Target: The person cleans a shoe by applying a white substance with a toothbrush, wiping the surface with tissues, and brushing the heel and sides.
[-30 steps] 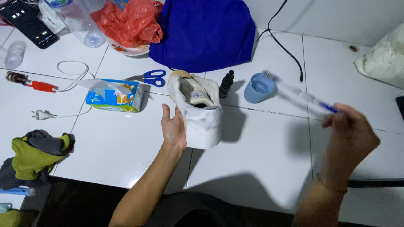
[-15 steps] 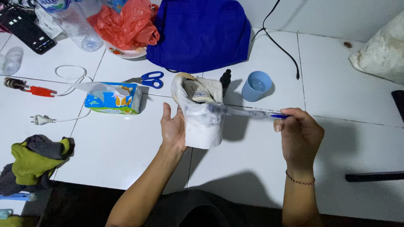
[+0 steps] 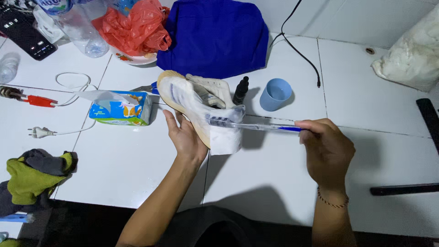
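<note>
Holding a white sneaker (image 3: 196,107) tilted at frame centre, the left hand (image 3: 185,137) cups its sole, fingers curled around it. The right hand (image 3: 325,148) has its fingers closed on a clear, blue-handled toothbrush (image 3: 256,126), bristles touching the shoe's heel. A light-blue cup (image 3: 275,94) stands just beyond on the white tiled surface (image 3: 128,160).

White shoe (image 3: 201,107), tilted, sole cupped by left hand (image 3: 185,137). Toothbrush (image 3: 256,125) in right hand (image 3: 327,148), bristles on shoe's heel. Right of shoe: dark bottle (image 3: 241,90), blue cup (image 3: 275,94). Left: tissue pack (image 3: 121,110). Behind: blue bag (image 3: 215,34).
</note>
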